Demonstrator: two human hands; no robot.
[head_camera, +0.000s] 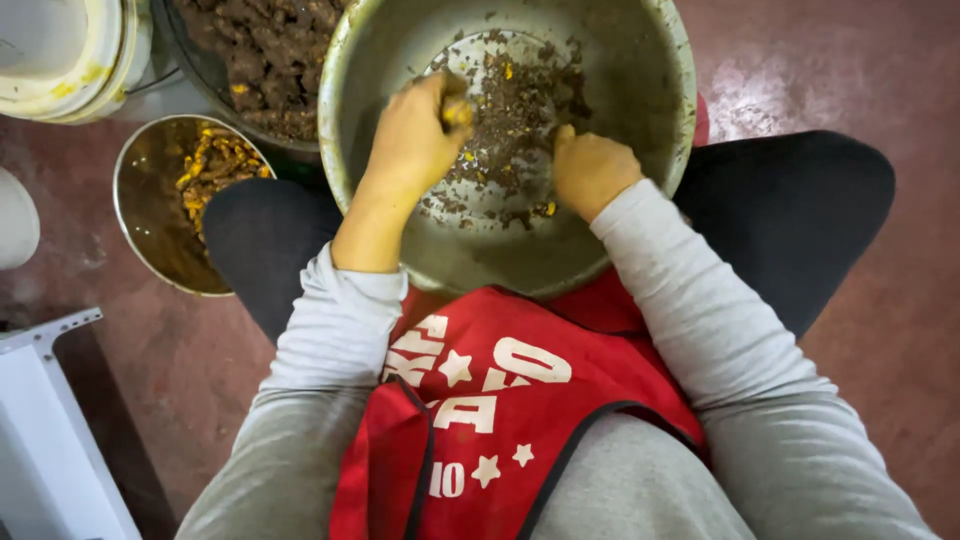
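Note:
A large metal bowl (640, 90) rests between my knees, its bottom strewn with brown peelings and yellow bits (520, 110). My left hand (415, 135) is inside the bowl, fingers closed around a small yellowish root piece (457, 112). My right hand (590, 170) is also in the bowl, curled into a fist close to the peelings; whether it grips anything is hidden. I wear grey sleeves and a red apron (500, 400).
A smaller metal bowl (150, 210) holding yellow-orange peeled roots stands at the left on the reddish floor. A dark tub (260, 60) of soil-covered roots sits behind it. A white bucket (70, 50) is top left, a white stool corner (50, 430) bottom left.

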